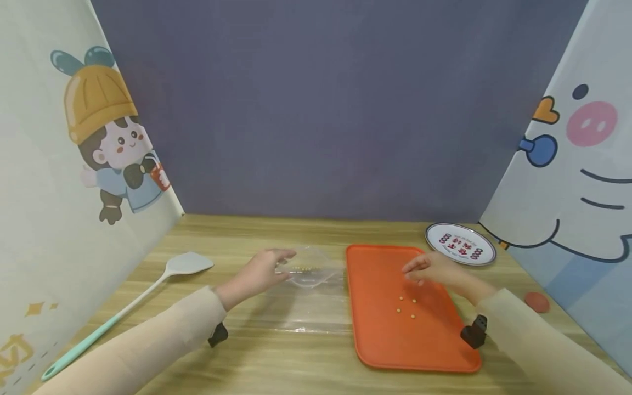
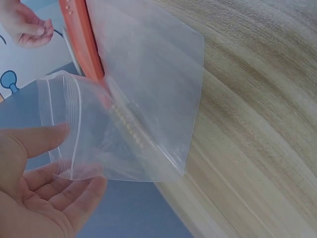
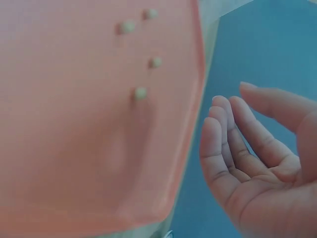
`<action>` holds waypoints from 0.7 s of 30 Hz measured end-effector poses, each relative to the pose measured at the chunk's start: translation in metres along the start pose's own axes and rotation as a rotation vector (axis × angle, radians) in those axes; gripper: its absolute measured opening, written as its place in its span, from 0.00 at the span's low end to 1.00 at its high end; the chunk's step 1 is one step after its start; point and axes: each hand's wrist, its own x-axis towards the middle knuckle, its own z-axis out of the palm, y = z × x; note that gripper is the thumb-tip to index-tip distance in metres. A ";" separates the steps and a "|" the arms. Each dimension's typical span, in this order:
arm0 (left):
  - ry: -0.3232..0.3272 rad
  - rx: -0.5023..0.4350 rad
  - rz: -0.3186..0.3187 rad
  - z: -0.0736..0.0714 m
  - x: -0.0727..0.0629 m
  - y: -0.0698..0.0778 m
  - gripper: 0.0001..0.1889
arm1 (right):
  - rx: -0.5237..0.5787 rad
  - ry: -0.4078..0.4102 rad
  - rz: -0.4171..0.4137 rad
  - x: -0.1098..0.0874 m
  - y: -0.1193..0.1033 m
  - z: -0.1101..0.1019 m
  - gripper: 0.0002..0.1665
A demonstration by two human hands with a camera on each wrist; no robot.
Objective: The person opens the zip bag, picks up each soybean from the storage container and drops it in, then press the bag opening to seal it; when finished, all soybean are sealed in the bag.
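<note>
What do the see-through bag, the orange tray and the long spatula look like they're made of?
The bag looks like thin clear plastic film: the table shows through, and it has a ribbed zip strip. The orange tray seems moulded plastic, matte, with rounded rims. The spatula looks like soft silicone or plastic, pale mint; hard to say which.

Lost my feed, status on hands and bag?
Left hand pinches zip bag mouth. Right hand open over orange tray; four beans there.

We see spatula (image 1: 123, 307) handle cut off at frame edge; plate (image 1: 460, 243) lettering too small for us to read.
</note>
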 end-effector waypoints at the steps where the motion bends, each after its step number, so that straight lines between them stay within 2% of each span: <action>1: 0.002 0.000 0.005 0.000 0.000 0.000 0.27 | 0.005 -0.004 0.001 -0.003 0.003 0.000 0.22; 9: 0.002 -0.013 0.005 0.002 -0.001 0.000 0.27 | 0.089 -0.115 0.007 -0.016 0.022 0.000 0.23; 14: -0.002 -0.018 -0.003 0.003 -0.002 -0.001 0.27 | 0.079 -0.167 0.021 -0.020 0.027 0.009 0.21; 21: 0.001 -0.004 -0.002 0.004 0.000 -0.003 0.27 | 0.060 -0.134 0.003 -0.017 0.029 0.017 0.17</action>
